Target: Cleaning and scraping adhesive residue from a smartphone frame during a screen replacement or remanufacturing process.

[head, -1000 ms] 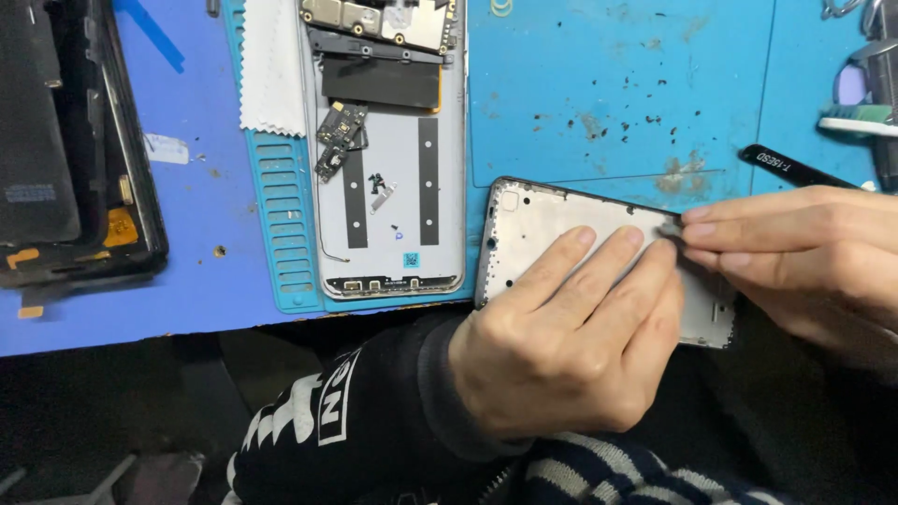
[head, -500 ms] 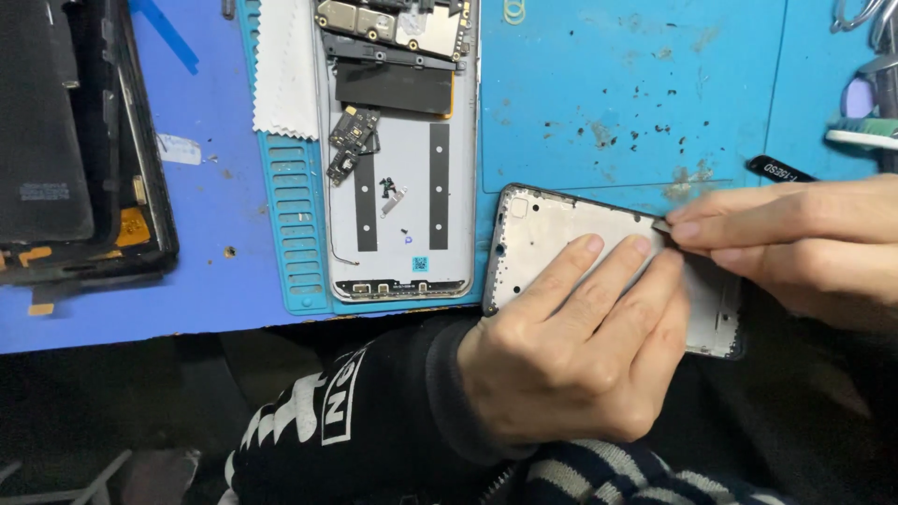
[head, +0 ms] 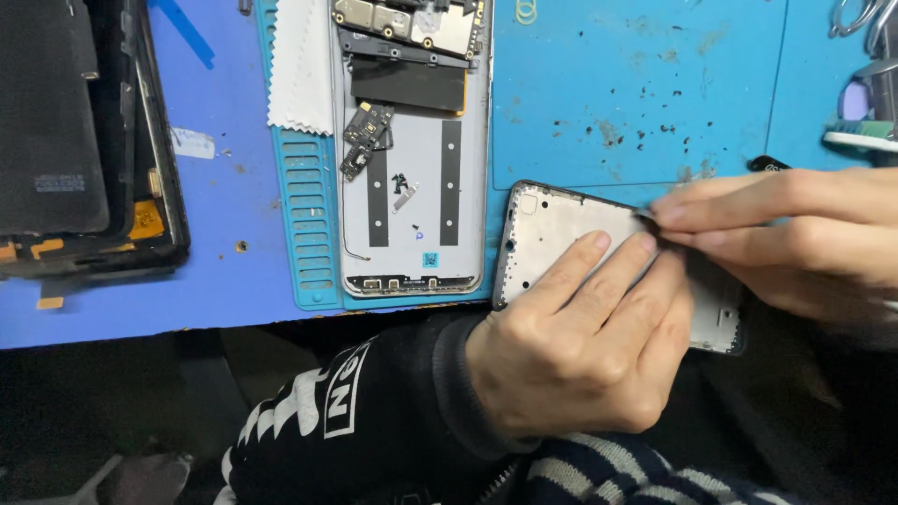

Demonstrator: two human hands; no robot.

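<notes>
My left hand (head: 580,346) lies flat on a grey phone frame (head: 547,234) with a dark rim, pressing it down at the mat's front edge. My right hand (head: 795,238) comes in from the right, its thumb and forefinger pinched on a small dark strip (head: 647,218) at the frame's top edge. The frame's right end pokes out below my right hand. An opened phone body (head: 412,187) with a circuit board at the top lies left of the frame.
A blue work mat (head: 636,84) with dark specks covers the bench. A white cloth (head: 301,65) lies beside the opened phone. A black screen assembly (head: 84,150) sits far left. Tools (head: 865,131) stand at the right edge.
The view has shifted slightly, so everything sits a little further right. Both hands stay on the frame, the right fingers still pinched at its top edge.
</notes>
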